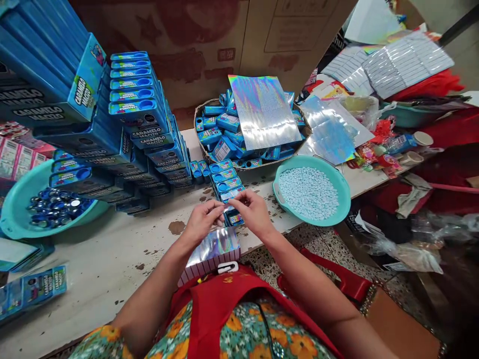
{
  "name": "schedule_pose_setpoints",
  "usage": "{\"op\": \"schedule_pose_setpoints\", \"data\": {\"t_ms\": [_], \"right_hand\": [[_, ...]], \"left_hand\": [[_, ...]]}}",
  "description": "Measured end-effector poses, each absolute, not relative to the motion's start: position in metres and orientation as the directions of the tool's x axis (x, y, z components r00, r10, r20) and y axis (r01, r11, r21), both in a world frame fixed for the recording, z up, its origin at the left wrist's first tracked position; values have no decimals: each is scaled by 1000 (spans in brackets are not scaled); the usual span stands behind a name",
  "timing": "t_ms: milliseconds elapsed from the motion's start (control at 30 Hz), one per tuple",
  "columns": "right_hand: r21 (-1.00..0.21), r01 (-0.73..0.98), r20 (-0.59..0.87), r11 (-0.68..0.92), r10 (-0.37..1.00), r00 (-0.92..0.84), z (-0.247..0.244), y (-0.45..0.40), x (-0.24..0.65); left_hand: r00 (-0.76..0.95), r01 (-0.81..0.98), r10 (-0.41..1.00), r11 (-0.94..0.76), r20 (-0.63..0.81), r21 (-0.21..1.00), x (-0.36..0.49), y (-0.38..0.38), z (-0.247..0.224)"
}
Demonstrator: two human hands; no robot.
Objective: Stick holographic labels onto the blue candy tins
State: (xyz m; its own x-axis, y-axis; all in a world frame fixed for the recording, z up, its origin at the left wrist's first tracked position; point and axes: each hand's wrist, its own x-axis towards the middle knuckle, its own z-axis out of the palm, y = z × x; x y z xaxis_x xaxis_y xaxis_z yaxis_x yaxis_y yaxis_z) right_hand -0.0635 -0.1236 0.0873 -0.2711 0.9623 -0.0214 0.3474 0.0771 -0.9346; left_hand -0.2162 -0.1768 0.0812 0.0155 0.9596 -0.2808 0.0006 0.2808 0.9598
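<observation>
My left hand (pixel 204 220) and my right hand (pixel 255 210) meet in front of my body, thumbs and fingers pinched together. Something small and pale seems to be between the fingertips, too small to name. Just beneath and beyond them runs a row of small blue candy boxes (pixel 225 180), lying on the table with oval openings facing up. Nearer to me, a shiny holographic sheet with a striped edge (pixel 215 249) lies below my wrists, partly hidden by my left hand and forearm.
Tall stacks of blue boxes (pixel 149 119) stand left. A teal basin (pixel 348 199) of pale blue candies is right; another teal basin (pixel 18 229) holds dark shiny pieces. Behind, a box of loose candy boxes (pixel 220 137) carries a silver sheet (pixel 264 112). A red chair (pixel 348 279) stands right.
</observation>
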Motion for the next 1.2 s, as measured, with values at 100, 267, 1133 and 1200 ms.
{"op": "schedule_pose_setpoints", "data": {"t_ms": [100,267,1133,1200], "right_hand": [[-834,505,130,221,969,-209,80,-100,-77],[-728,650,132,218,975,-179,67,-65,-91],[-950,-126,-308,-284,914,263,2,-84,-20],[-958,8,-267,-286,905,331,-13,-126,-2]], "left_hand": [[-62,18,974,219,-218,975,-228,-156,77],[-157,136,979,153,-131,979,-233,-124,56],[-115,766,882,372,-457,524,-242,-196,-46],[16,769,871,303,-491,563,-231,-212,-52]]}}
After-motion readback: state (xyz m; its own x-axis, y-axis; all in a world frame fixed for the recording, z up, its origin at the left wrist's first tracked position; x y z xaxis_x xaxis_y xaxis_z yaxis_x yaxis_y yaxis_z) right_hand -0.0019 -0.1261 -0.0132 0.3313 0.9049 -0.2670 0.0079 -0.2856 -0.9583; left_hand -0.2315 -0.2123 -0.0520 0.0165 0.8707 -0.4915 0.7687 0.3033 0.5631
